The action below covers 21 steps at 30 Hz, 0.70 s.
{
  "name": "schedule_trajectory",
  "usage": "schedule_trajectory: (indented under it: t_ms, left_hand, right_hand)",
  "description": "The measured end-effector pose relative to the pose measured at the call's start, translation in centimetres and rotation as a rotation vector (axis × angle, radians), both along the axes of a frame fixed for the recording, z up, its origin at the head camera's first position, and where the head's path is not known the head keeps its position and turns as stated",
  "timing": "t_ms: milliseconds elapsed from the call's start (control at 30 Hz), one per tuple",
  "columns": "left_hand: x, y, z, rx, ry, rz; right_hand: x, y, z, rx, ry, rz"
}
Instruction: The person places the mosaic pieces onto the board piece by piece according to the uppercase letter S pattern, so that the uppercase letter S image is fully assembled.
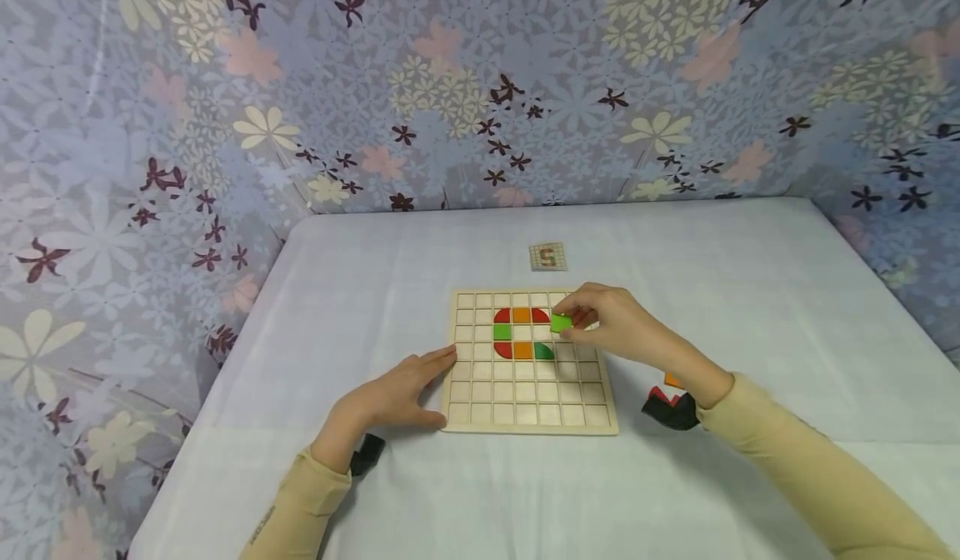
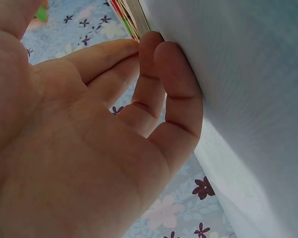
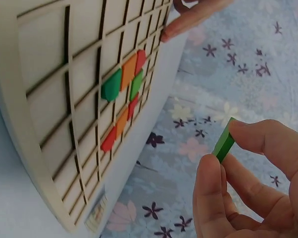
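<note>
A pale wooden grid board (image 1: pixel 483 414) lies on the white-covered table. Several coloured pieces form a small ring in its upper middle, among them an orange square (image 1: pixel 522 315), a light green square (image 1: pixel 502 332) and a dark green quarter-round (image 1: pixel 543 351). Between thumb and fingertips, my right hand (image 1: pixel 618 322) pinches a light green square tile (image 3: pixel 224 145) above the board's upper right part. My left hand (image 1: pixel 401 389) rests at the board's left edge, fingertips touching its side and thumb near the lower left corner. The left wrist view shows the palm with bare fingers.
Behind the board lies a small pattern card (image 1: pixel 548 257) with a figure on a grid. Loose pieces, including an orange one (image 1: pixel 674 381) and a red one (image 1: pixel 660 394), lie right of the board, partly hidden by my right wrist. Floral cloth (image 1: pixel 450 85) hangs behind the table.
</note>
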State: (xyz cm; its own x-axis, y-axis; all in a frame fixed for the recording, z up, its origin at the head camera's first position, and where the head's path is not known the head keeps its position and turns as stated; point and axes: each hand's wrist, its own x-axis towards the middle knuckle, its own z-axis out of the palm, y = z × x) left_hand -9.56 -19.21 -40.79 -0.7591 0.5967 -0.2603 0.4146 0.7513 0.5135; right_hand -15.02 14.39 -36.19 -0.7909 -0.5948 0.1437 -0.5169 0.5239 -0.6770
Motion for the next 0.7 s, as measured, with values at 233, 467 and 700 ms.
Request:
schedule_trajectory:
  t_ms: [233, 467, 700]
  left_hand:
    - [-0.1, 0.0, -0.1, -0.008, 0.004, -0.010]
    - [0.0, 0.0, -0.1, 0.006, 0.008, -0.016]
    - [0.0, 0.0, 0.0, 0.020, 0.024, -0.033]
  right_hand:
    - [0.1, -1.1, -1.3, 0.022, -0.053, 0.039]
    - [0.3, -1.5, -3.2, 0.050, -0.060, 0.100]
    - [0.5, -1.8, -4.2, 0.099, -0.101, 0.139]
